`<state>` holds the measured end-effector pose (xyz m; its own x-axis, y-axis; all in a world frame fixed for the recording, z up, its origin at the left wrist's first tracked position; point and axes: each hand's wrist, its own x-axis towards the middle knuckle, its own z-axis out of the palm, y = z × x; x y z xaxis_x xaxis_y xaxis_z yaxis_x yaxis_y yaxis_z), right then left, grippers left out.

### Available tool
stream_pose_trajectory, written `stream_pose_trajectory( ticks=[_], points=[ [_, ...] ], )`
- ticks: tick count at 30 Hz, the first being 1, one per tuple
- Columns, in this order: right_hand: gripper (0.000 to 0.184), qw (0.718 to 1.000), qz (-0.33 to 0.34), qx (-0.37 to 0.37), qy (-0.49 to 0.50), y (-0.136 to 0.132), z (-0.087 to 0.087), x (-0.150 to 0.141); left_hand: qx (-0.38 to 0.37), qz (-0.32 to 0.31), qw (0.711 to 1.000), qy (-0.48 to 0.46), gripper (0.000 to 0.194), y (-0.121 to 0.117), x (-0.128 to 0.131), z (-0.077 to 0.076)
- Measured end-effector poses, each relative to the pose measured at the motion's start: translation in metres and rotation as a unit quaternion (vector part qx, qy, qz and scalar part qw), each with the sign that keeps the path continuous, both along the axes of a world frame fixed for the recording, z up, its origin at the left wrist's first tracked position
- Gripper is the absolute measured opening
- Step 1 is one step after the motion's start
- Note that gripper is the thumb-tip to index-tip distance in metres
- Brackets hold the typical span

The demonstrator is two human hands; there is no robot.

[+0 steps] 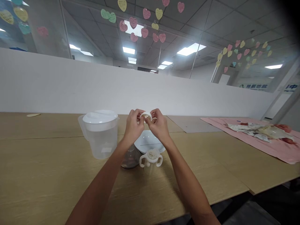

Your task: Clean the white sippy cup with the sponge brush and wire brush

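Both of my hands grip a small white ring-shaped bottle collar (146, 113), raised above a white bowl (148, 141). My left hand (134, 123) pinches its left side, and my right hand (159, 123) holds the right side with the thumb at its inner edge. Closer to me, below the hands, stands a clear baby bottle (152, 155) with two white handles and an open top. A dark see-through container (131, 157) is beside it, partly hidden by my left forearm.
A large clear pitcher (103, 140) with a white lid stands left of my arms. A flat pale stick (33, 115) lies far left. On the right, a pink cloth (253, 137) carries packets and reddish items. A white partition (93, 87) runs along the back.
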<state>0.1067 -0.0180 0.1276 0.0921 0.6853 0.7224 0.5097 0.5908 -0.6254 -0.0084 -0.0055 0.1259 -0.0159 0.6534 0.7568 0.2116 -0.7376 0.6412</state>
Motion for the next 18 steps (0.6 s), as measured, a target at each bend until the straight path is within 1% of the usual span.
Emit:
stream_pose_trajectory(
  ticks=[1, 2, 4, 5, 6, 7, 9, 11, 12, 13, 15, 17, 18],
  points=[
    [0.026, 1.000, 0.022, -0.008, 0.006, -0.002, 0.003, 0.002, -0.034, -0.050, 0.998, -0.033, 0.014, 0.000, -0.001, 0.001],
    [0.029, 0.999, 0.049, -0.019, 0.015, -0.003, 0.005, 0.005, -0.074, -0.111, 0.989, -0.071, 0.016, 0.000, -0.003, 0.003],
    [0.033, 0.995, 0.088, -0.030, 0.032, -0.006, 0.010, 0.010, -0.152, -0.233, 0.950, -0.140, 0.021, -0.001, -0.006, 0.007],
    [0.034, 0.995, 0.092, -0.028, 0.033, -0.006, 0.011, 0.011, -0.182, -0.278, 0.928, -0.166, 0.023, -0.002, -0.006, 0.008],
    [0.034, 0.996, 0.086, -0.020, 0.027, -0.007, 0.012, 0.012, -0.203, -0.308, 0.911, -0.186, 0.025, -0.003, -0.006, 0.009],
    [0.035, 0.997, 0.076, -0.010, 0.016, -0.007, 0.012, 0.012, -0.218, -0.325, 0.898, -0.199, 0.027, -0.004, -0.005, 0.010],
    [0.037, 0.998, 0.057, 0.006, -0.003, -0.007, 0.010, 0.009, -0.232, -0.336, 0.887, -0.215, 0.028, -0.007, -0.002, 0.009],
    [0.039, 0.999, 0.043, 0.018, -0.005, -0.007, 0.008, 0.005, -0.240, -0.336, 0.886, -0.209, 0.025, -0.008, 0.002, 0.006],
    [0.040, 0.999, 0.032, 0.024, -0.001, -0.007, 0.007, 0.004, -0.243, -0.330, 0.891, -0.196, 0.025, -0.008, 0.004, 0.005],
    [0.041, 0.999, 0.016, 0.030, 0.001, -0.007, 0.006, 0.002, -0.243, -0.316, 0.899, -0.179, 0.026, -0.008, 0.005, 0.004],
    [0.041, 0.999, -0.024, 0.037, -0.004, -0.008, 0.006, 0.001, -0.224, -0.266, 0.927, -0.140, 0.034, -0.007, 0.004, 0.002],
    [0.043, 0.997, -0.062, 0.040, -0.012, -0.007, 0.005, 0.001, -0.179, -0.225, 0.953, -0.098, 0.040, -0.007, 0.003, 0.001],
    [0.044, 0.996, -0.074, 0.041, -0.011, -0.007, 0.005, 0.002, -0.153, -0.219, 0.961, -0.076, 0.041, -0.007, 0.002, 0.002]
  ],
)
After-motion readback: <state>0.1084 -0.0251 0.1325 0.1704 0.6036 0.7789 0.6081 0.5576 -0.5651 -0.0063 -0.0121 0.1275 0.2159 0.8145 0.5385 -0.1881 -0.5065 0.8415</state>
